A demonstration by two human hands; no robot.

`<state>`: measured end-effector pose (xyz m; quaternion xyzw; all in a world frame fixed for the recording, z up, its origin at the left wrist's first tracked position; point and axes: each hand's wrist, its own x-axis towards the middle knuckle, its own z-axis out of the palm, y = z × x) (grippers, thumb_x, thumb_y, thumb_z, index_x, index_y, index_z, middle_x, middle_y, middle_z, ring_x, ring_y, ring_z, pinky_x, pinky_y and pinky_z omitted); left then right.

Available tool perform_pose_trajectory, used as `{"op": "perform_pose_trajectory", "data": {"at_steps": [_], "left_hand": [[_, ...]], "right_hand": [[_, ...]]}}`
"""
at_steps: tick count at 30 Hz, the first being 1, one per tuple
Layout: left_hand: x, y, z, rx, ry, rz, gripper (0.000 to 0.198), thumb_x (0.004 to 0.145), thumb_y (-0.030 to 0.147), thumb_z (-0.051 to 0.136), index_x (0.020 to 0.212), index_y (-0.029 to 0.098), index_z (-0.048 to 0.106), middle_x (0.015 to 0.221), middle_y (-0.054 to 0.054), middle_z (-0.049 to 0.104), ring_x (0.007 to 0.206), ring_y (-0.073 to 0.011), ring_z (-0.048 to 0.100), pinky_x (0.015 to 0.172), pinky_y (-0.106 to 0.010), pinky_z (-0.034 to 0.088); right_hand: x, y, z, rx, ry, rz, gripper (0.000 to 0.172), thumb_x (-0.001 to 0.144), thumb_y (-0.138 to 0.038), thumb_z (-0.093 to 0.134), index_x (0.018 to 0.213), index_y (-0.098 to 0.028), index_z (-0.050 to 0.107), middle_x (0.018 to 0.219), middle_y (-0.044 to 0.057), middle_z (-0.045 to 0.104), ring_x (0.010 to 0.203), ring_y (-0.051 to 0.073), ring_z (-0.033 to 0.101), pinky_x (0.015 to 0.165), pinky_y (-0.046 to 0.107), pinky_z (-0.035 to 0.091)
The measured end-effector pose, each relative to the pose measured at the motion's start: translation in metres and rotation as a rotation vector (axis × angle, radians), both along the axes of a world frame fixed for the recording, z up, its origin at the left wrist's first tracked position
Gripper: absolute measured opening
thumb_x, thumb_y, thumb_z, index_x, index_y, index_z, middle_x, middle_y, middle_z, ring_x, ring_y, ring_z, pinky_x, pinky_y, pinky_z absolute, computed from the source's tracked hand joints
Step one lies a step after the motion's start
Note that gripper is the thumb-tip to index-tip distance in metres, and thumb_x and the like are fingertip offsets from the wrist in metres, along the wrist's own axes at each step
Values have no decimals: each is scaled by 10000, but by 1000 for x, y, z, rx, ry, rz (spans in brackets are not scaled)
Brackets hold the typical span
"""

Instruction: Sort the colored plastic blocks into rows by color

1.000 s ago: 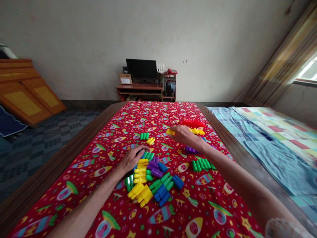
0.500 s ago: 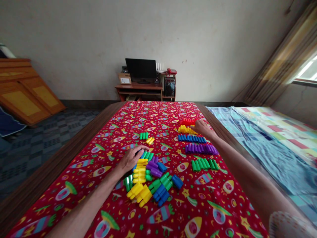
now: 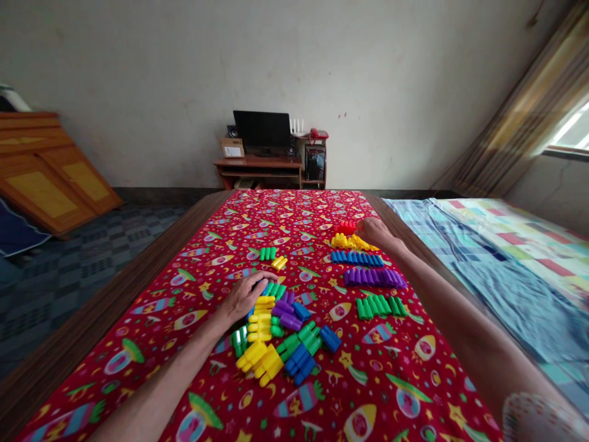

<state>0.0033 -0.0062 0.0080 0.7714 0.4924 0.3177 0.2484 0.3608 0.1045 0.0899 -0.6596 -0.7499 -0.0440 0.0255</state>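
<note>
head view, left to right: a wooden cabinet point(image 3: 50, 175) leans on the floor at far left, well apart from the table point(image 3: 138, 270), which carries a red cloth point(image 3: 193, 380) printed with rockets. the left hand point(image 3: 243, 296) lies palm down on the left edge of the mixed pile point(image 3: 280, 334) of yellow, green, blue and purple bricks; its fingers curl loosely over a brick or two, but whether it grips any cannot be told. beyond the pile, apart from it, lie a loose green brick point(image 3: 268, 253) and a loose yellow brick point(image 3: 279, 263). to the right stand five rows sorted by colour, from near to far: green row point(image 3: 380, 306), purple row point(image 3: 373, 277), blue row point(image 3: 356, 258), yellow row point(image 3: 350, 242), red row point(image 3: 346, 228). the right hand point(image 3: 375, 232) rests at the right end of the yellow and red rows, fingers bent down against them; if it holds a brick, that is hidden. at far right lies a bed with a checked sheet point(image 3: 488, 252).

as a judgement, the sorting is about half done: five rows are laid out, while the pile and the two stray bricks are left.
</note>
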Motion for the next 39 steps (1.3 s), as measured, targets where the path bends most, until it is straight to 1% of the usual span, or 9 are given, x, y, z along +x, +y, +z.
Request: {"op": "perform_pose_trajectory", "data": {"at_steps": [4, 7, 14, 20, 24, 28, 34, 37, 39], "left_hand": [[0, -1, 1, 2, 3, -2, 400, 906, 443, 391, 994, 190, 687, 1031, -73, 746, 993, -251, 677, 913, -341, 502], [1, -2, 2, 3, 2, 0, 396, 903, 434, 392, 989, 184, 686, 1022, -79, 747, 986, -251, 679, 907, -342, 504], [2, -1, 2, 3, -10, -2, 387, 900, 433, 395, 974, 191, 688, 1003, -69, 752, 970, -248, 685, 898, -342, 511], [0, 0, 0, 7, -5, 3, 390, 900, 435, 392, 985, 191, 683, 1007, -70, 750, 965, -249, 686, 877, -342, 517], [1, 0, 0, 8, 0, 7, 382, 901, 433, 396, 995, 197, 681, 1014, -63, 750, 973, -246, 685, 880, -338, 518], [1, -1, 2, 7, 2, 8, 381, 902, 430, 391, 991, 200, 681, 1014, -61, 751, 975, -244, 684, 884, -337, 518], [1, -1, 2, -2, 4, 4, 383, 901, 428, 387, 985, 198, 682, 1010, -67, 751, 972, -241, 683, 904, -336, 511], [1, -1, 2, -7, 3, 5, 379, 899, 438, 396, 983, 204, 683, 1016, -66, 750, 983, -247, 679, 906, -342, 508], [1, -1, 2, -8, -3, 9, 374, 899, 447, 406, 981, 207, 681, 1020, -65, 750, 987, -253, 678, 905, -348, 509]], "right_hand": [[5, 1, -6, -33, -24, 147, 277, 877, -169, 562, 1118, -141, 697, 1135, 147, 689, 1087, 241, 617, 885, 279, 462], [9, 3, -10, -32, -26, 192, 313, 863, -156, 590, 1162, -156, 684, 1160, 143, 683, 1091, 240, 615, 906, 292, 458], [21, 13, -21, -28, 18, 346, 314, 844, -124, 604, 1144, -142, 695, 1024, 120, 729, 922, 206, 661, 790, 265, 473], [26, 15, -31, 3, 79, 392, 324, 806, -48, 558, 1077, -124, 719, 996, 122, 742, 888, 203, 677, 766, 261, 485], [28, 14, -37, 46, 90, 385, 350, 810, -56, 557, 1125, -116, 697, 993, 121, 742, 871, 199, 677, 755, 257, 478], [26, 13, -41, 79, 97, 362, 317, 823, -79, 550, 1100, -109, 700, 972, 128, 742, 832, 198, 671, 711, 256, 465], [20, 7, -35, 99, 125, 355, 239, 864, -164, 545, 1038, -138, 707, 895, 112, 737, 757, 181, 642, 655, 246, 413], [11, -3, -26, 145, 137, 366, 252, 922, -221, 475, 980, -136, 705, 824, 102, 721, 709, 166, 616, 621, 241, 369], [-2, -12, -17, 170, 146, 402, 282, 938, -202, 430, 939, -130, 703, 809, 97, 710, 695, 154, 598, 612, 242, 347]]}}
